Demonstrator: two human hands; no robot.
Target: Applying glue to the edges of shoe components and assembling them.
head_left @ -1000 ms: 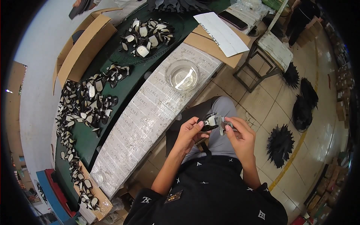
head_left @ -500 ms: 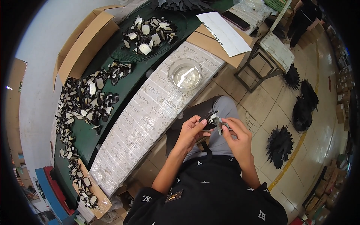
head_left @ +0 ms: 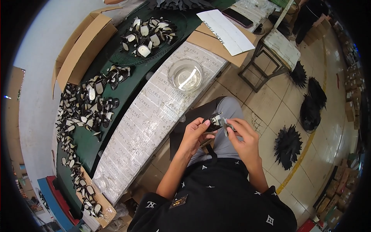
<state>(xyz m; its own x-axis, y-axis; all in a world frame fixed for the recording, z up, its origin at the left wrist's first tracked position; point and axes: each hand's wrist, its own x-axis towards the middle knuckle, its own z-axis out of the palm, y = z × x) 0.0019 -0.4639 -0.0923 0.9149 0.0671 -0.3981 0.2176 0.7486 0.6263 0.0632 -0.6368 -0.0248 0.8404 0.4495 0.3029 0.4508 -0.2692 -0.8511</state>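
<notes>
Over my lap, my left hand (head_left: 195, 135) is closed round a small black piece with a white patch (head_left: 212, 123), pinched between thumb and fingers. Close to its right, my right hand (head_left: 246, 141) has thumb and fingers pinched on a thin grey piece (head_left: 225, 128) that meets the black piece. The grey piece's kind is unclear, as fingers partly cover it. Many similar black-and-white pieces (head_left: 92, 92) lie heaped on the green table at the left. More of them (head_left: 143, 50) are piled on a round green mesh tray (head_left: 116, 58).
A wrapped bench top (head_left: 131, 133) to my left carries a clear round bowl (head_left: 174, 79). Beyond it lie a white card (head_left: 224, 31) and a phone (head_left: 237, 17). A stool (head_left: 281, 50) and black bundles (head_left: 288, 147) stand on the right. A cardboard box (head_left: 83, 54) sits far left.
The surroundings have shifted slightly left in the view. My hands hold the same pieces, with the fingers only slightly moved.
</notes>
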